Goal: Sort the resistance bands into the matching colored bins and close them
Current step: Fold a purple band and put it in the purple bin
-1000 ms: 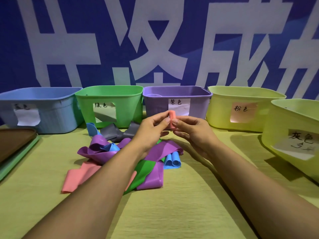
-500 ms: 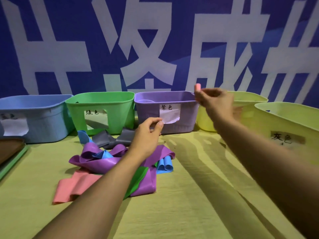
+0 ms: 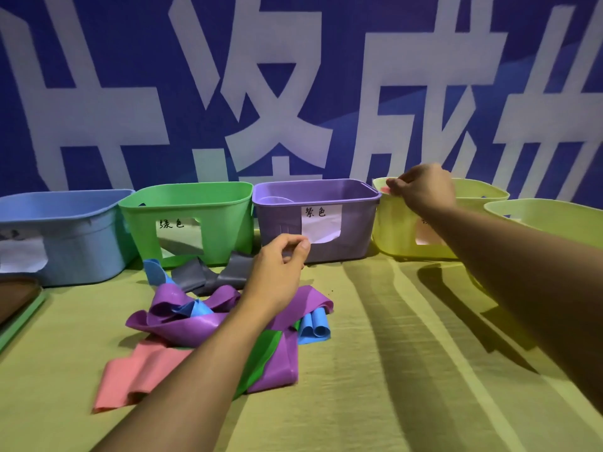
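Setting: a yellow-green table surface (image 3: 375, 370) in front of a blue wall banner with large white characters (image 3: 261, 93).
Bins: 5 open plastic bins stand in 1 row at the back of the table, none with a lid on. From the left: 1 light blue bin (image 3: 65, 223), 1 green bin (image 3: 222, 210), 1 purple bin (image 3: 355, 223), then 2 pale yellow bins, the nearer-centre one (image 3: 391, 223) and 1 at the far right edge (image 3: 554, 220).
Labels: paper labels show on the fronts of 4 bins; the far right bin's front is hidden behind the arm.
Right hand: the right hand (image 3: 424, 190) is over the front left rim of the nearer-centre yellow bin, fingertips pinched together; a small pink rolled band (image 3: 385, 189) peeks out just under them at the rim. Whether the fingers grip it, I cannot tell.
Left hand: the left hand (image 3: 277, 272) hovers above the pile with thumb and forefinger touching and nothing between them.
Pile: loose flat resistance bands lie tangled mid-table. I count 1 pink band (image 3: 137, 373), 1 green band (image 3: 264, 353), 1 grey band (image 3: 208, 278), at least 2 purple bands (image 3: 182, 324) and at least 2 blue bands (image 3: 315, 324); the overlaps hide the exact total.
Left edge: 2 flat pieces, 1 brown (image 3: 16, 295) over 1 green (image 3: 19, 324), are partly in frame.
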The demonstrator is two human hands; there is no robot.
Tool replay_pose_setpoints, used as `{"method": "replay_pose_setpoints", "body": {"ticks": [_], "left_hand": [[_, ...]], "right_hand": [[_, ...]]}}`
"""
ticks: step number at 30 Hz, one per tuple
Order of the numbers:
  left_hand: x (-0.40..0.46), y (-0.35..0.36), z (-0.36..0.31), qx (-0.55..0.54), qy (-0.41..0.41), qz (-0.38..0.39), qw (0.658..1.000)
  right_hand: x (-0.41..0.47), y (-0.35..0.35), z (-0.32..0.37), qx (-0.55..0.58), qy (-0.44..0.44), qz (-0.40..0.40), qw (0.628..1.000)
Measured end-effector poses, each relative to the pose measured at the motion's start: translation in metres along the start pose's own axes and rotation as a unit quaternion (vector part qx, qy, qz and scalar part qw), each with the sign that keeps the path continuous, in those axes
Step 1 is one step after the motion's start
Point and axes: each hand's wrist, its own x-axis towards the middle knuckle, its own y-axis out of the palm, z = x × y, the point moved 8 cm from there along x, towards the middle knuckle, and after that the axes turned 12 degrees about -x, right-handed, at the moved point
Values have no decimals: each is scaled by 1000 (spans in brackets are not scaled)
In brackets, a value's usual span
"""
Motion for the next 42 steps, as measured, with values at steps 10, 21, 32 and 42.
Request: {"method": "replay_pose_setpoints", "body": {"ticks": [10, 21, 32, 42], "left_hand": [[0, -2, -5, 14, 4, -5, 1000], [5, -29, -2, 20, -12, -68, 997], [4, -20, -3, 50, -4, -34, 998], [-7, -3, -21, 43, 26, 44, 998]], "right_hand": [[-51, -5, 44, 142, -44, -29, 988], [-146, 74, 75, 25, -140, 248, 958], [-173, 91, 71, 90, -94, 351, 927], [-166, 82, 60, 358, 59, 298, 883]]}}
